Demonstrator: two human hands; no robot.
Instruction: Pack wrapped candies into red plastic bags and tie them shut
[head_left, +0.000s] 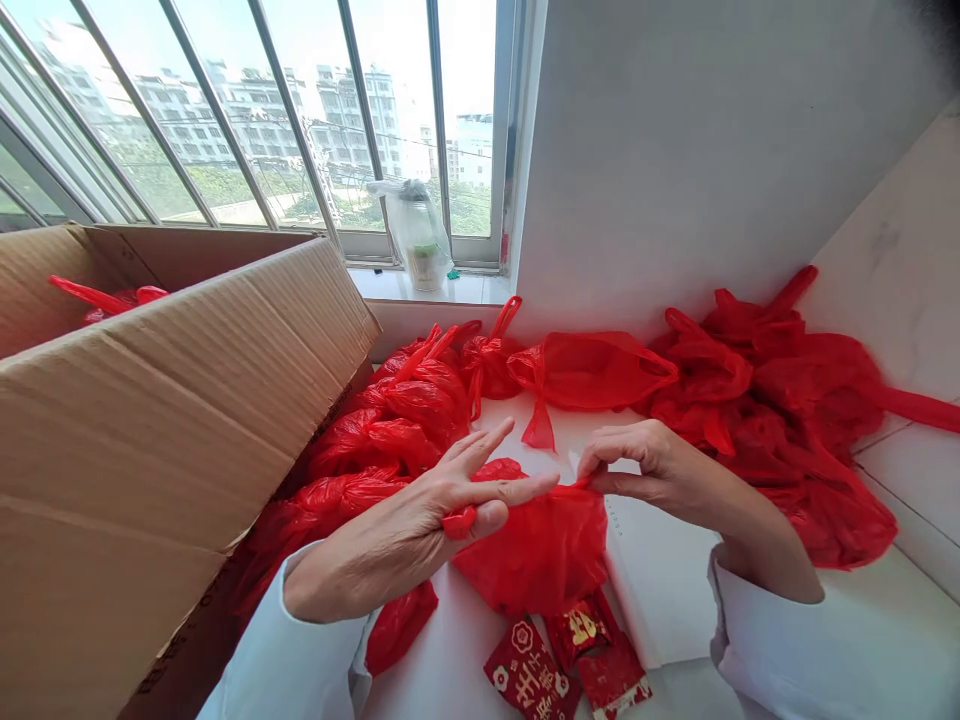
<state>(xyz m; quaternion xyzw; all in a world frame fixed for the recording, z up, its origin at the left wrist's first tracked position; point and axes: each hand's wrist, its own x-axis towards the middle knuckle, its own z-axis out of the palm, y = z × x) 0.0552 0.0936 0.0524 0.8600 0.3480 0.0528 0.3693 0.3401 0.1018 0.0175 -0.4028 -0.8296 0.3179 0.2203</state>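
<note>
Two pinching grips, left hand (420, 520) and right hand (645, 465), hold red bag (536, 550) beside box (150, 420).

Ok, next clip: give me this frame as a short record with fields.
left hand: pinches a strip of the red bag, fingers stretched out
right hand: pinches the same bag's top
near edge: red packets on the white surface
both sides: piles of tied red bags
left: open cardboard box
sill: container wrapped in clear plastic

Crumpled red plastic bag (536, 550), handles pulled taut
</note>
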